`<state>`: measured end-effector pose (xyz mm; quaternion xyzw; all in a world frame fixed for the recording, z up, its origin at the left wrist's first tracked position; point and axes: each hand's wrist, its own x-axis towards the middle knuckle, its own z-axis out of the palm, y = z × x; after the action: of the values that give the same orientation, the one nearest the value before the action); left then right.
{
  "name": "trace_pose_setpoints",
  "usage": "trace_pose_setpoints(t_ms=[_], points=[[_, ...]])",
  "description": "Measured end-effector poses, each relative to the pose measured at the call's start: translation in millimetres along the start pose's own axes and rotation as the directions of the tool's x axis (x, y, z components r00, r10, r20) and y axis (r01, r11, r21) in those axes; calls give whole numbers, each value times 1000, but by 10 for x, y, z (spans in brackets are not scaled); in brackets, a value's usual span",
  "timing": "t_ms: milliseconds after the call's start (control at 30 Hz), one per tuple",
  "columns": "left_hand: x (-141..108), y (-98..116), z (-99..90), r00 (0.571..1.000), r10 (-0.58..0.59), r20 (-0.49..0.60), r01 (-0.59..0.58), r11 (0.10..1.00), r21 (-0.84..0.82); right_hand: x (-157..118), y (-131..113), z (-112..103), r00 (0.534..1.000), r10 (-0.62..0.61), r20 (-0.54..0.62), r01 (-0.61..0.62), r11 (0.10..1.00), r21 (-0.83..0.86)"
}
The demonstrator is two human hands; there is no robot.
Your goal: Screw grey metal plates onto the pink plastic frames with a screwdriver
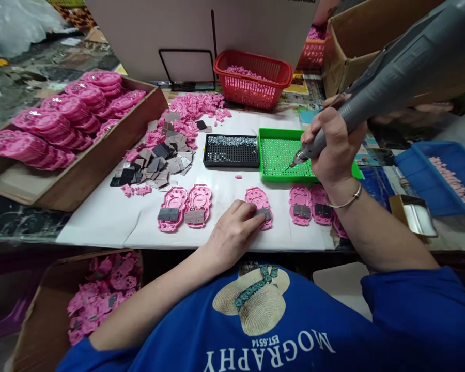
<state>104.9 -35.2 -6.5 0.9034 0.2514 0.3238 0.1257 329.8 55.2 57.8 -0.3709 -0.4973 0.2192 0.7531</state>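
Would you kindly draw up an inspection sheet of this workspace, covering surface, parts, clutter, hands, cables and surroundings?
Surface: white sheet, creased near its left front.
Job's things: pink shell with gray plate under the left hand; more shells lie to both sides; black tray holds screws.
Clutter: loose heap of dark and gray plates and small pink pieces.
Hands: left hand touches the plate; right hand grips a gray power screwdriver, its bit seen against the green tray.
Cables: nothing seen; the screwdriver's rear leaves the frame.
Surroundings: carton of stacked shells left, red basket behind, blue bin right.
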Motion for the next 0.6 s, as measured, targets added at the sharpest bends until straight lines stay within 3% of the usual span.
trace_pose_setpoints(t_ms=[133,300,600], points=[[9,-8,-4,1000,-10,11,11,999,-47,-44,74,3,995,9,96,-13,999,38],[7,-8,-9,1000,-6,11,6,999,-50,-62,127,3,996,85,13,-84,996,-23],[13,1,1,1000,-25,-13,25,999,-30,-94,135,-20,997,59,55,-56,997,-47]])
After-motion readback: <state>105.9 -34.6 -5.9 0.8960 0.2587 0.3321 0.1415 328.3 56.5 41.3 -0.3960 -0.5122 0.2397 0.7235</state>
